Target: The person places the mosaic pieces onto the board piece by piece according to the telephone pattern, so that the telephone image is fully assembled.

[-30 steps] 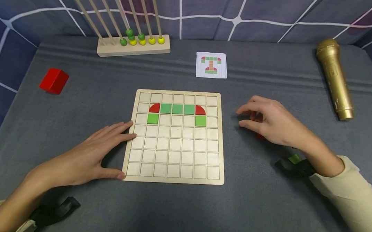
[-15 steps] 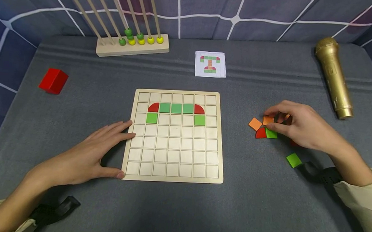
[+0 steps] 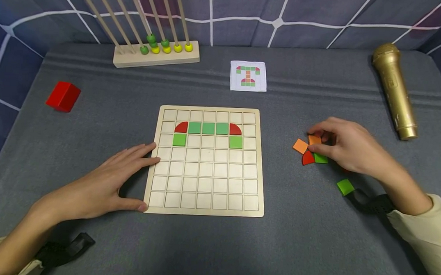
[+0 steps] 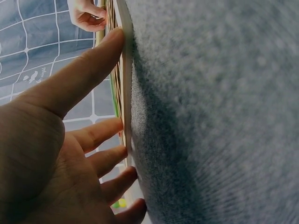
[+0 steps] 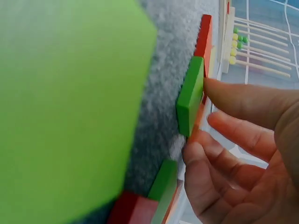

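A pale wooden grid board (image 3: 205,186) lies in front of me, with red quarter-round tiles and green square tiles in its upper rows. My left hand (image 3: 89,191) rests at the board's left side, fingers spread and fingertips right at the edge; the left wrist view shows the thumb (image 4: 88,70) against that edge too. To the right of the board my right hand (image 3: 347,147) pinches an orange square tile (image 3: 314,140) between thumb and fingers. Around it lie another orange square tile (image 3: 300,146), a red quarter-round tile (image 3: 308,158) and a green square tile (image 3: 321,158).
Another green tile (image 3: 345,187) lies near the right wrist strap. A printed pattern card (image 3: 248,76) is behind the board. Farther out are a wooden bead abacus (image 3: 155,60), a red block (image 3: 63,96) and a gold microphone (image 3: 395,91).
My right hand has moved right from beside the board to the loose tiles, then slightly left with the orange tile between its fingers. The left hand stays on the board's edge.
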Demonstrator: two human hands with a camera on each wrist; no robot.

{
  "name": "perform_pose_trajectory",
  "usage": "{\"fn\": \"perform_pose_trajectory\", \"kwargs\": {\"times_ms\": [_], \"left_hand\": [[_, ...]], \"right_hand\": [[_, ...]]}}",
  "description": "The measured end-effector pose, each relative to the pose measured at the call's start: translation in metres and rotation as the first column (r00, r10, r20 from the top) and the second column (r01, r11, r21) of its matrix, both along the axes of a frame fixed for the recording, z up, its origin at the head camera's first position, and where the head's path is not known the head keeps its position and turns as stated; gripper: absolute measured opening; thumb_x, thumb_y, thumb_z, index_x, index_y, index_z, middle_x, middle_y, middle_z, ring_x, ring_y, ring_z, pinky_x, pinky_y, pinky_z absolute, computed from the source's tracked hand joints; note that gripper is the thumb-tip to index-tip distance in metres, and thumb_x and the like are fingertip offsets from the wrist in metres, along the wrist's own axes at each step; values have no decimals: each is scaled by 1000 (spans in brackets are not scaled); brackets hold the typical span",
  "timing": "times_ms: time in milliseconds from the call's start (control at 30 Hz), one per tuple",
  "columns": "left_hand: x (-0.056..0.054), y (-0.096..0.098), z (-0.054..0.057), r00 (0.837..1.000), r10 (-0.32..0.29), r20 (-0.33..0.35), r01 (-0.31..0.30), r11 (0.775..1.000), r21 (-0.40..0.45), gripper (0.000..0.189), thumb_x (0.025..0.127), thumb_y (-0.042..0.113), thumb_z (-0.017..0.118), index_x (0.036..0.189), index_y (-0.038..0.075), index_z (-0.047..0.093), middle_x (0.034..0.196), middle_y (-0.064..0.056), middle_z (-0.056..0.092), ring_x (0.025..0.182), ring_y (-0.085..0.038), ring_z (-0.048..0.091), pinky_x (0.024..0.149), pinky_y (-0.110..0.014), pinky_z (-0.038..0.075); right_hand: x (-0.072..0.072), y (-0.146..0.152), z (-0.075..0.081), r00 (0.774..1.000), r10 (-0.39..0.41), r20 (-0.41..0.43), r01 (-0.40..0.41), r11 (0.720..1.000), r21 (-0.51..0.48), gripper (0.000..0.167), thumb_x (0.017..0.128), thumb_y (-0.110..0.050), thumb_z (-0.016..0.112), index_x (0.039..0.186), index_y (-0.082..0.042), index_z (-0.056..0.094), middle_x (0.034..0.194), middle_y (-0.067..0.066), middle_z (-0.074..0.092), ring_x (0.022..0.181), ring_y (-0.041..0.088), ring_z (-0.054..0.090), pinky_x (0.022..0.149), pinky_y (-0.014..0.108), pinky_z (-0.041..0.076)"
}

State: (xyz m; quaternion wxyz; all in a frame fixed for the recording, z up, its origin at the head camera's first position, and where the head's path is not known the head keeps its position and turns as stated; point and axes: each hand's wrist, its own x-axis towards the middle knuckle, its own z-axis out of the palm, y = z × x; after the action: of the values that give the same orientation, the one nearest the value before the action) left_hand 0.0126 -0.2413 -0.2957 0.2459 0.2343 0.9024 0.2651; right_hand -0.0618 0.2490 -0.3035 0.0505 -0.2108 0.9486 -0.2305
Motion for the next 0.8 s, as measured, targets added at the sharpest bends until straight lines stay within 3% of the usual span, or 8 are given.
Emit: {"fn": "perform_pose_trajectory", "kwargs": {"times_ms": [200, 533, 800], "left_hand": [[0, 0, -1, 1000, -1, -5, 1, 1000, 8, 95, 73, 57, 80, 150, 18, 41, 163, -5, 16, 146, -38, 14, 109, -66, 15], [1, -1, 0, 1000, 4, 5, -4, 1000, 11, 95, 74, 59, 78, 150, 16, 41, 163, -5, 15, 147, -38, 13, 109, -68, 14], [1, 0, 0, 1000, -4, -10, 4, 1000, 14, 94, 74, 57, 79, 150, 15, 41, 163, -6, 16, 146, -38, 14, 109, -67, 15]], "right_hand": [[-3, -3, -1, 1000, -13, 8, 13, 999, 38, 33, 81, -12, 82, 112, -8, 71, 89, -3, 63, 78, 15, 56, 67, 33, 40], [-1, -4, 0, 1000, -15, 11, 15, 1000, -8, 36, 79, -8, 83, 112, -8, 71, 93, -2, 64, 80, 13, 56, 68, 23, 39], [-1, -4, -1, 1000, -6, -1, 6, 1000, -5, 35, 78, -5, 83, 111, -7, 71, 88, -2, 62, 78, 13, 54, 66, 24, 39]]}}
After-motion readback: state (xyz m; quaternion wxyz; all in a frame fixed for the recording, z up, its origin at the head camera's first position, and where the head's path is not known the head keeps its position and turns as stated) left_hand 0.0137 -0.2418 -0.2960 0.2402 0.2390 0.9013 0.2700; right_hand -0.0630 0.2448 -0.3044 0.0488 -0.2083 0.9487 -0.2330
